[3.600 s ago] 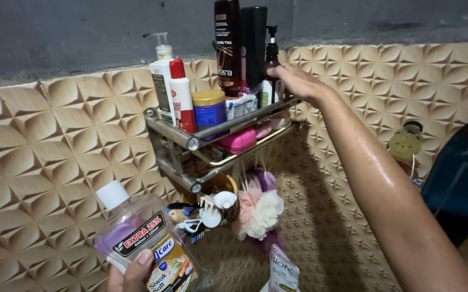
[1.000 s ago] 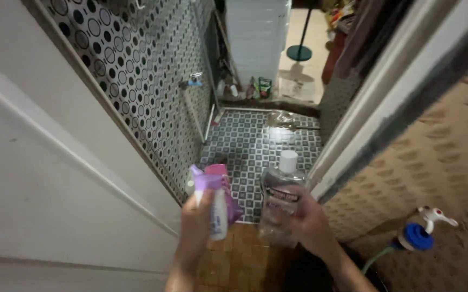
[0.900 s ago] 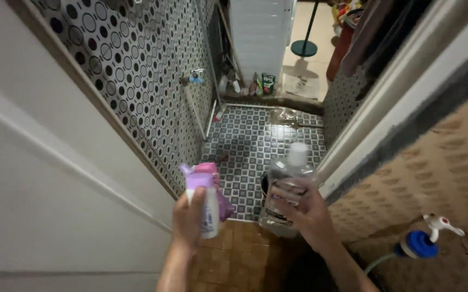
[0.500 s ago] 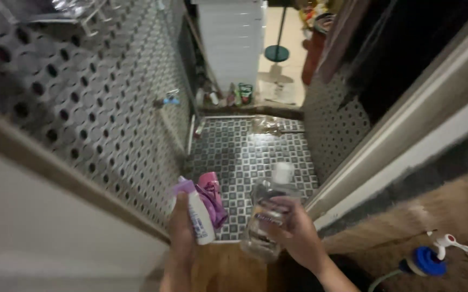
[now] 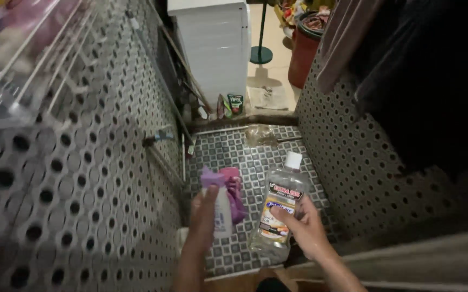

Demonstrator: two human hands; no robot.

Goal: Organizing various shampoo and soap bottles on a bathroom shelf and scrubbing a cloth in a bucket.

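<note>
My right hand [image 5: 304,230] grips a clear plastic bottle [image 5: 278,211] with a white cap and a coloured label, held upright at lower centre. My left hand [image 5: 202,221] holds a small white bottle with a purple cap [image 5: 219,208] together with a pink-purple pouch [image 5: 235,197] pressed behind it. Both hands are side by side, raised above the patterned floor.
A narrow passage with a grey checked tile floor [image 5: 245,157] runs ahead. Dotted tile walls [image 5: 93,178] close in on both sides. A tap and pipe [image 5: 161,140] jut from the left wall. A white cabinet [image 5: 212,48], small packets and a red bin [image 5: 304,48] stand at the far end.
The view has swung off the shelf wall to the passage and moved forward past the white door frame. My left hand has gained the small bottle and pouch; the clear bottle has passed to my right hand.
</note>
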